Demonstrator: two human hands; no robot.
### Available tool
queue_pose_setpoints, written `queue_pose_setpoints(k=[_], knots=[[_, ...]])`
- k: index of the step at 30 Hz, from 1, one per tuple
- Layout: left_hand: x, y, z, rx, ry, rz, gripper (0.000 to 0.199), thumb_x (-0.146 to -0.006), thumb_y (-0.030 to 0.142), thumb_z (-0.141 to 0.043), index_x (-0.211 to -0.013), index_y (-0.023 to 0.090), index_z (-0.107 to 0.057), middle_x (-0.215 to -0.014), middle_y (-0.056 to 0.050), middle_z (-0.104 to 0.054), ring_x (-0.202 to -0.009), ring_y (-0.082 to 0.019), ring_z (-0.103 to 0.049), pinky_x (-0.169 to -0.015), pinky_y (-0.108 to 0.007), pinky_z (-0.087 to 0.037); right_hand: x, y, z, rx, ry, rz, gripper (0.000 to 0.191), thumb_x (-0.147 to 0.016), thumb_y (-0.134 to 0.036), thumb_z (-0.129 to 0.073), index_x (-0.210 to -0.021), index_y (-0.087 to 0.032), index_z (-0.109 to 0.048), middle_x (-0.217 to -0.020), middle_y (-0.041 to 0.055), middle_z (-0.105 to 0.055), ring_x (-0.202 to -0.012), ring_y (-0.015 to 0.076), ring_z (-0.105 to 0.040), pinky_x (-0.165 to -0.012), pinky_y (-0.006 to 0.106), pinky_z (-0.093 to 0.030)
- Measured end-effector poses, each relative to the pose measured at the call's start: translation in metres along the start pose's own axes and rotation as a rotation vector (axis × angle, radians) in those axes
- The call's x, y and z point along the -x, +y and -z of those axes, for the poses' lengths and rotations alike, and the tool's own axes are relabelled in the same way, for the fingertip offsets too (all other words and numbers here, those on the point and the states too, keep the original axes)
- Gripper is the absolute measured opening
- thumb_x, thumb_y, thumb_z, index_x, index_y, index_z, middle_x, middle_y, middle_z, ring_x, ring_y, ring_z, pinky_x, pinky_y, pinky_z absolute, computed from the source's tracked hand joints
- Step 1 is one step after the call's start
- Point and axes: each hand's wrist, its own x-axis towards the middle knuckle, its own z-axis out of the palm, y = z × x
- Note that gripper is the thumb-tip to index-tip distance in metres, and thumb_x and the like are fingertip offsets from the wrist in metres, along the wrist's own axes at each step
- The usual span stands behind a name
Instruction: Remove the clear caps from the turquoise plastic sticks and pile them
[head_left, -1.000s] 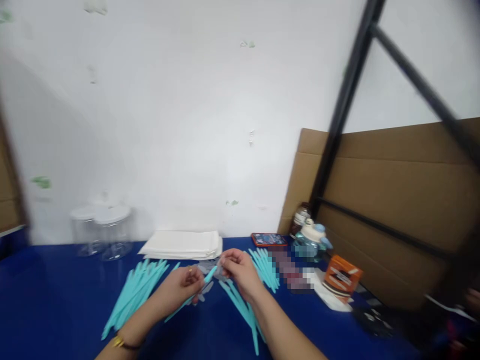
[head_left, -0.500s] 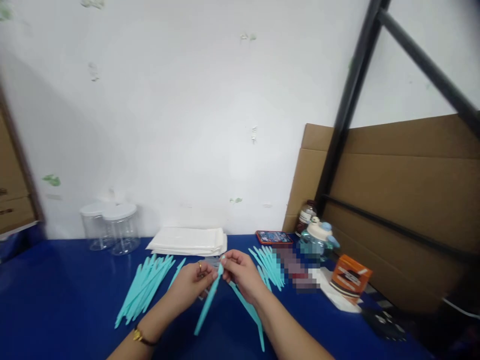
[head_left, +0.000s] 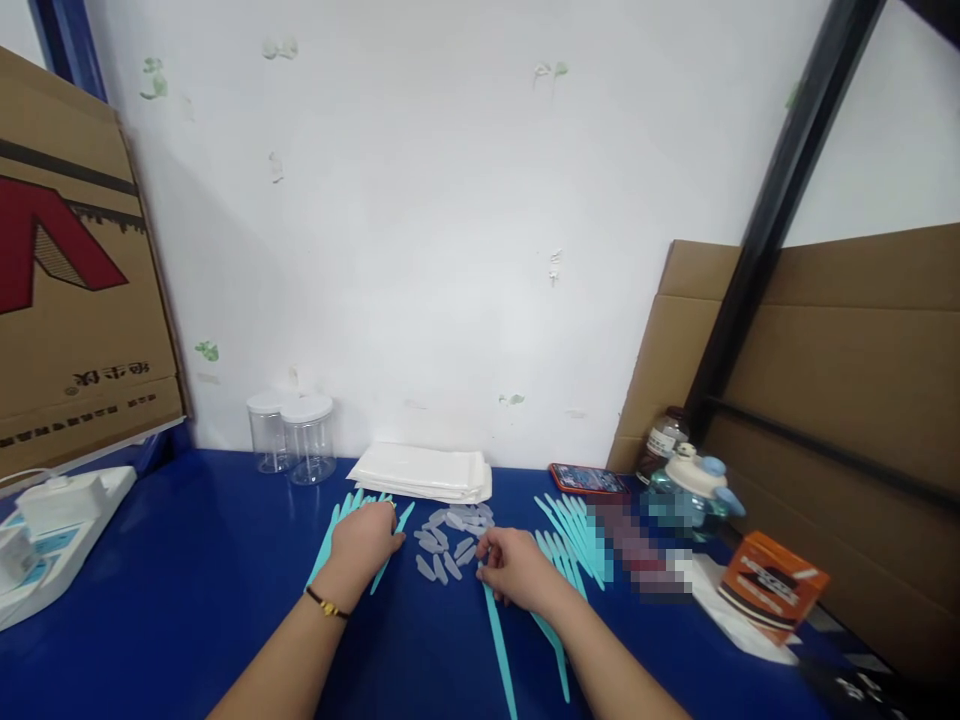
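My right hand (head_left: 517,572) pinches the far end of a slim turquoise eyebrow razor (head_left: 498,645), whose handle points back towards me. Just left of those fingertips lie several small clear plastic caps (head_left: 441,545). My left hand (head_left: 364,545) rests over the left pile of turquoise razors (head_left: 324,553); its fingers are mostly hidden behind the back of the hand, so their grip does not show. One single razor (head_left: 405,518) lies slanted beside that hand. More razors (head_left: 574,535) lie fanned out beyond my right wrist, and another (head_left: 556,655) is partly under my right forearm.
White folded packets (head_left: 424,470) lie by the wall, right of two clear jars (head_left: 309,440) with white lids. A phone (head_left: 587,478), a brown bottle (head_left: 664,440), a teal water bottle (head_left: 686,490) and an orange box (head_left: 776,585) stand right. A power strip (head_left: 82,560) lies left.
My hands have moved apart: the left went from the middle to the left pile, while the right keeps a razor. The view has turned left, and the clear caps now show.
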Motion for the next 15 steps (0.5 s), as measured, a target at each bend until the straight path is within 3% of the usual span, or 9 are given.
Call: queue_pose_setpoints(k=[4, 9, 12, 15], knots=[[0.000, 0.005, -0.004, -0.097, 0.052, -0.023, 0.018, -0.074, 0.023, -0.047, -0.082, 0.015, -0.062, -0.089, -0.014, -0.065, -0.081, -0.025, -0.061, -0.065, -0.031, -0.042, -0.001, -0.005, 0.011, 0.100, 0.088, 0.067, 0.010, -0.066, -0.017, -0.058, -0.076, -0.019, -0.060, -0.056, -0.0027, -0.057, -0.042, 0.0102, -0.051, -0.044, 0.021, -0.036], [-0.002, 0.005, -0.006, -0.104, 0.058, -0.013, 0.019, -0.073, 0.020, -0.046, -0.082, 0.014, -0.062, -0.088, -0.014, -0.065, -0.081, -0.024, -0.062, -0.065, -0.030, -0.042, 0.007, -0.007, 0.054, 0.193, 0.329, 0.134, 0.012, -0.076, -0.024, -0.049, -0.078, -0.019, -0.060, -0.067, 0.0002, -0.059, -0.057, 0.0132, -0.054, -0.055, 0.024, -0.037], [-0.004, 0.004, -0.006, -0.099, 0.057, -0.006, 0.020, -0.074, 0.018, -0.043, -0.079, 0.014, -0.062, -0.087, -0.014, -0.065, -0.080, -0.023, -0.062, -0.064, -0.029, -0.042, 0.027, -0.002, 0.066, 0.396, 0.320, 0.077, 0.010, -0.072, -0.027, -0.054, -0.079, -0.021, -0.057, -0.073, 0.0003, -0.059, -0.064, 0.0149, -0.054, -0.057, 0.025, -0.036], [-0.006, 0.002, -0.005, -0.092, 0.050, -0.029, 0.021, -0.074, 0.018, -0.041, -0.077, 0.015, -0.062, -0.085, -0.013, -0.065, -0.078, -0.024, -0.062, -0.063, -0.030, -0.041, 0.049, 0.004, 0.052, 0.590, 0.276, 0.007, 0.032, -0.065, -0.037, -0.063, -0.092, -0.024, -0.053, -0.093, 0.0027, -0.056, -0.069, 0.0171, -0.055, -0.053, 0.025, -0.034]])
